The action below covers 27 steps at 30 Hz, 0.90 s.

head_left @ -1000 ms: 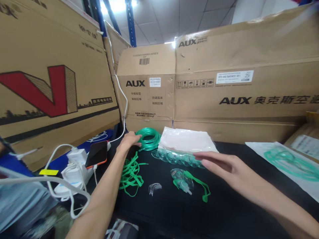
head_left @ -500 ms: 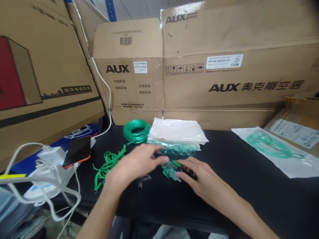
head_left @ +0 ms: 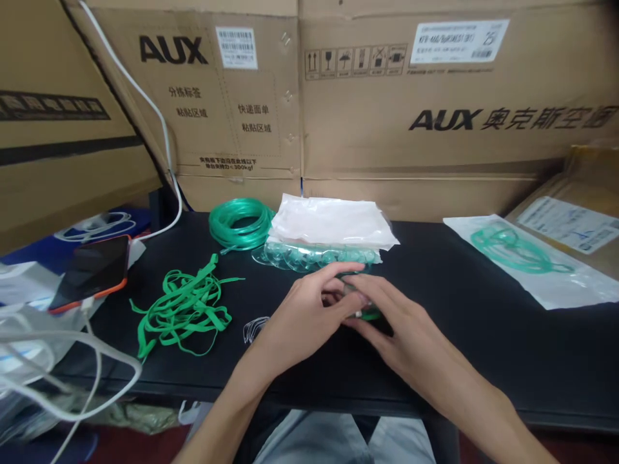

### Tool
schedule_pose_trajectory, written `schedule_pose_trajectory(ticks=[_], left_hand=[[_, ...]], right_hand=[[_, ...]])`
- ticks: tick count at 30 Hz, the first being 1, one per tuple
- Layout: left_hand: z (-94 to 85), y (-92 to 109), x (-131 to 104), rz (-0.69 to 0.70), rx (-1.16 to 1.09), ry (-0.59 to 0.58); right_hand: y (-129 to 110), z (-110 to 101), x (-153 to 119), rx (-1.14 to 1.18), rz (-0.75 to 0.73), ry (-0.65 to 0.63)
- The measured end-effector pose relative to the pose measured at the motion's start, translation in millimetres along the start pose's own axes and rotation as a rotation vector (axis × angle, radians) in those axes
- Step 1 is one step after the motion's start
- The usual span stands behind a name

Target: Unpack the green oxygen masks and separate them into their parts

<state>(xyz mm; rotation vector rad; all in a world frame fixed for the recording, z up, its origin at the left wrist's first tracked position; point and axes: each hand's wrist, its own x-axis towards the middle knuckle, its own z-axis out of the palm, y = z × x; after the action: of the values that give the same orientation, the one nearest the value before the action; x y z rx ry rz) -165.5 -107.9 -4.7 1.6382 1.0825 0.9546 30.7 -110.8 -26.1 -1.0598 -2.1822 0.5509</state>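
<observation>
My left hand (head_left: 312,312) and my right hand (head_left: 399,316) meet over the middle of the black table. Between them is a clear green oxygen mask (head_left: 371,315), mostly hidden by my fingers; a bit of green shows under the right fingers. Both hands are closed around it, with the left thumb and fingertips bent in against it. Just beyond lies a row of nested clear green masks (head_left: 309,258), partly under a stack of white pouches (head_left: 333,219). Left of my left hand are a tangle of green elastic straps (head_left: 186,306) and several thin metal strips (head_left: 254,328).
A coil of green tubing (head_left: 242,223) lies behind the straps. At the right is a white pouch (head_left: 556,290) with green tubing on it. A phone (head_left: 94,270) and white cables (head_left: 116,374) crowd the left edge. Cardboard boxes (head_left: 358,142) stand along the back.
My left hand has moved right and closed onto the mask beside my right hand, so the mask is now mostly covered. The view has tilted down and come closer.
</observation>
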Motion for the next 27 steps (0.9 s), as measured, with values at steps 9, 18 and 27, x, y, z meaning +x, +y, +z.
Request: schedule_pose_trajectory(ticks=[9, 18, 27], left_hand=[[9.3, 10, -2, 0.093, -0.036, -0.088], [15.9, 11, 0, 0.178, 0.209, 0.015], [4.2, 10, -6, 0.23, 0.377, -0.006]], right_hand=[[5, -35, 11, 0.553, 0.288, -0.068], [-2, -30, 9, 0.61, 0.333, -0.037], [12, -40, 7, 0.435, 0.374, -0.038]])
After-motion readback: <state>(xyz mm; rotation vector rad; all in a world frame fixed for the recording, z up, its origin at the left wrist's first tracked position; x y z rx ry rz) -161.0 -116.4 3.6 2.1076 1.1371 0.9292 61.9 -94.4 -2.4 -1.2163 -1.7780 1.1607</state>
